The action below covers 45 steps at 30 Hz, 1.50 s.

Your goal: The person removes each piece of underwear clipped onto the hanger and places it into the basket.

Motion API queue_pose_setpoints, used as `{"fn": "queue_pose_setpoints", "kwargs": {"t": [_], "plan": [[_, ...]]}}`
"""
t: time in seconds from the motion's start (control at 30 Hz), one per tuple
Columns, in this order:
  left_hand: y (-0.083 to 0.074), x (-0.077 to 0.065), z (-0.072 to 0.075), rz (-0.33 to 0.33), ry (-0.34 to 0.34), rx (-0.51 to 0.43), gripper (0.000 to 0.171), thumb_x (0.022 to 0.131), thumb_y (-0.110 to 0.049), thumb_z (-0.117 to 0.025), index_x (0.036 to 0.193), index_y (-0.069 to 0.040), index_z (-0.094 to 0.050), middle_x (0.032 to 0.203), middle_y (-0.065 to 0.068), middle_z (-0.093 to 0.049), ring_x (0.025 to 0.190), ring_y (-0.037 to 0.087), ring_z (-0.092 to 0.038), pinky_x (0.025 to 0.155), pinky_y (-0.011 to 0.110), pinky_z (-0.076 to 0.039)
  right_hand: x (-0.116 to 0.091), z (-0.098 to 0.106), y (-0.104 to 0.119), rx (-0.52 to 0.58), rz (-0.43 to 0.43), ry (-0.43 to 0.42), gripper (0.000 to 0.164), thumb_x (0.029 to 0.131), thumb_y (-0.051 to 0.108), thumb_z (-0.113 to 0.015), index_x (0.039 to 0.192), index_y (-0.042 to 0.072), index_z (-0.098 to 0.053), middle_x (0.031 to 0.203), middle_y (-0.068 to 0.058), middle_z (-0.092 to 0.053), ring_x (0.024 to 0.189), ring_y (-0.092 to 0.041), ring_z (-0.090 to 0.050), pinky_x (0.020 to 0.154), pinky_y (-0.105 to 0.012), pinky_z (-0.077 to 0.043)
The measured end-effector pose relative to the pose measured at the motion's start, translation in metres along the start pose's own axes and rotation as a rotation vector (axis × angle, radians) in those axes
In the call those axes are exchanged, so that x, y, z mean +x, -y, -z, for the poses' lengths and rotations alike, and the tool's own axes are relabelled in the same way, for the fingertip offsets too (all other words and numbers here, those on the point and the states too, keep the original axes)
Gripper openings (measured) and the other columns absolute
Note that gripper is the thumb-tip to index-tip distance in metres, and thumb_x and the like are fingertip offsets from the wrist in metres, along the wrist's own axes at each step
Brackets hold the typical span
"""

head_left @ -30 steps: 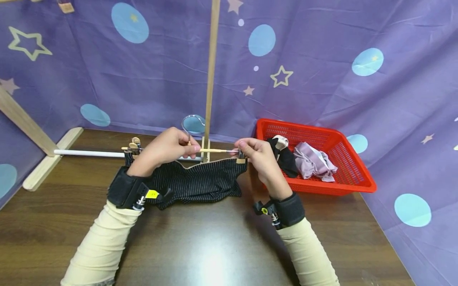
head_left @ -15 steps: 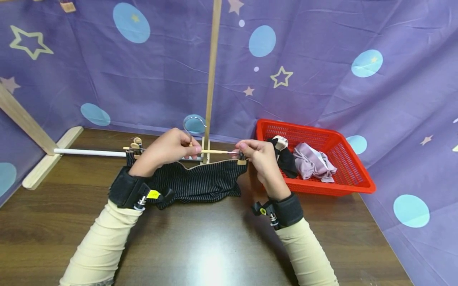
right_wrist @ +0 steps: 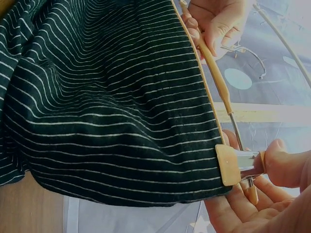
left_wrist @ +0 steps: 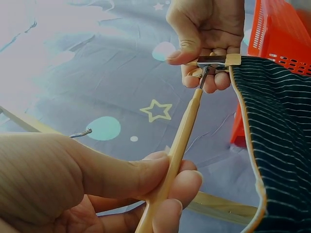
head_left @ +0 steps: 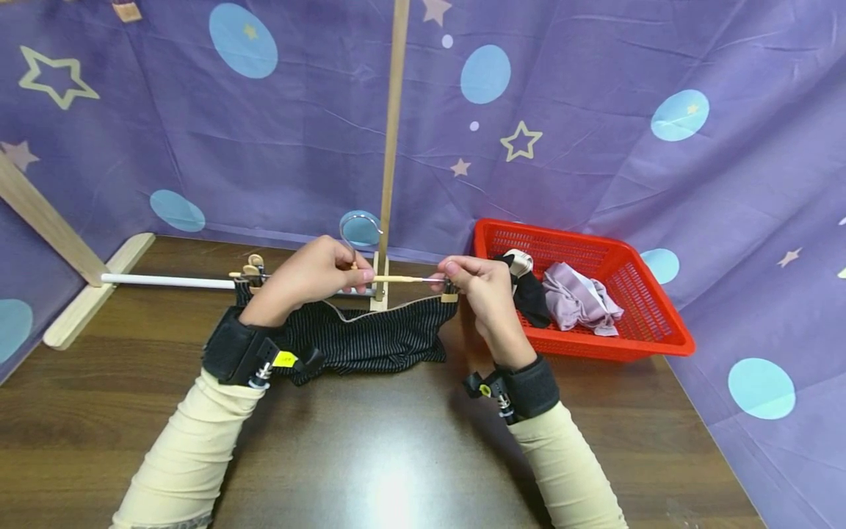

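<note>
A wooden clip hanger [head_left: 396,278] with a metal hook [head_left: 360,217] is held level above the table. My left hand [head_left: 317,275] pinches its wooden bar near the middle, thumb against fingers. At the hanger's right end my right hand [head_left: 485,294] grips the clip [right_wrist: 245,162] between thumb and fingers. The clip's wooden pad bites the waistband edge of a black garment with thin white stripes [head_left: 370,334], which hangs below the bar. Another clip [head_left: 251,272] stands at the left end, beside the garment's left corner; my left hand partly covers that side.
A red plastic basket [head_left: 661,323] at the right holds a mauve cloth [head_left: 578,297] and a black cloth [head_left: 532,300]. A wooden rack with a white rod [head_left: 172,281] and an upright post [head_left: 393,132] stands behind. A patterned purple curtain [head_left: 568,66] closes the back.
Both hands keep their hold, with the hanger and garment shifted very slightly to the right. The garment's top edge sags a little lower in the middle.
</note>
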<state>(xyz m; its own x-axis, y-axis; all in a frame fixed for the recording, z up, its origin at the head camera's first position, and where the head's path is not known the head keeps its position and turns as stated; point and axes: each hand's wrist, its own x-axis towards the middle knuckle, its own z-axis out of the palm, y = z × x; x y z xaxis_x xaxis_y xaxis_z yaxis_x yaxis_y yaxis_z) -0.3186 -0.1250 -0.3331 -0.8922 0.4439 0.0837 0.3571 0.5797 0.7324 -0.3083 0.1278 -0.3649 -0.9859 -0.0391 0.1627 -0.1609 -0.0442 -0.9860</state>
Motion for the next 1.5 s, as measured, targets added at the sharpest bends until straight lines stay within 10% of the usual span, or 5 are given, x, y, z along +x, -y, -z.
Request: {"fn": "queue_pose_setpoints", "kwargs": {"t": [1.5], "plan": [[-0.011, -0.003, 0.002, 0.011, 0.050, -0.066, 0.020, 0.099, -0.008, -0.065, 0.092, 0.006, -0.077, 0.093, 0.017, -0.076, 0.071, 0.011, -0.065, 0.067, 0.022, -0.055, -0.003, 0.012, 0.014, -0.051, 0.035, 0.083, 0.024, 0.099, 0.008, -0.064, 0.111, -0.014, -0.068, 0.075, 0.005, -0.076, 0.071, -0.013, -0.074, 0.075, -0.025, -0.057]]}}
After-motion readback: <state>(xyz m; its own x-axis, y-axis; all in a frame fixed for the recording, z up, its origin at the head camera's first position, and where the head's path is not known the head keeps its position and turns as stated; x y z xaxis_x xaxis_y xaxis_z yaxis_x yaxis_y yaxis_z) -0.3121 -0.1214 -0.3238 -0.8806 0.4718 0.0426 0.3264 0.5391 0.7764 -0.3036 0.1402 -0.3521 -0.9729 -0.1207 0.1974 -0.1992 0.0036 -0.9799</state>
